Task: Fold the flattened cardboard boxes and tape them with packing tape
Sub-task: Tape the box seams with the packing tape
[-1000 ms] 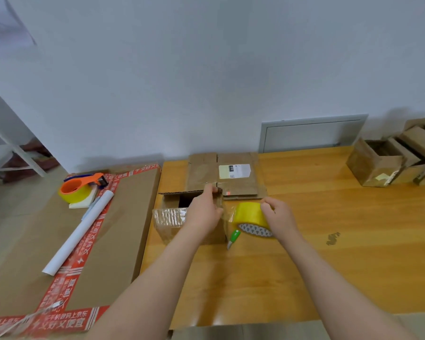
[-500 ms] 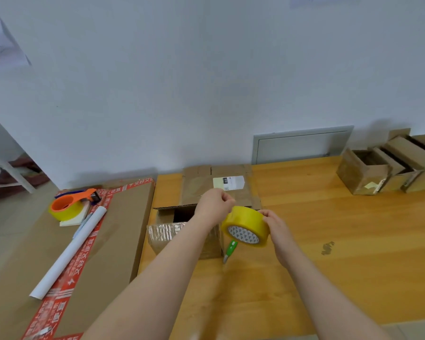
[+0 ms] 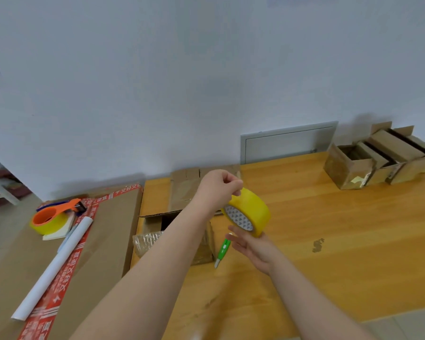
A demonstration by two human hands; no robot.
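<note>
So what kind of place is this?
Probably a packing room or small workshop: folded cardboard boxes sit on a wooden table, a roll of yellow tape is being held, and a tape dispenser lies nearby.

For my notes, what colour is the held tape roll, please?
Yellow tape roll, head view.

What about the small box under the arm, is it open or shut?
Open: the box shows a dark hole on top, and nothing is folded over it.
</note>
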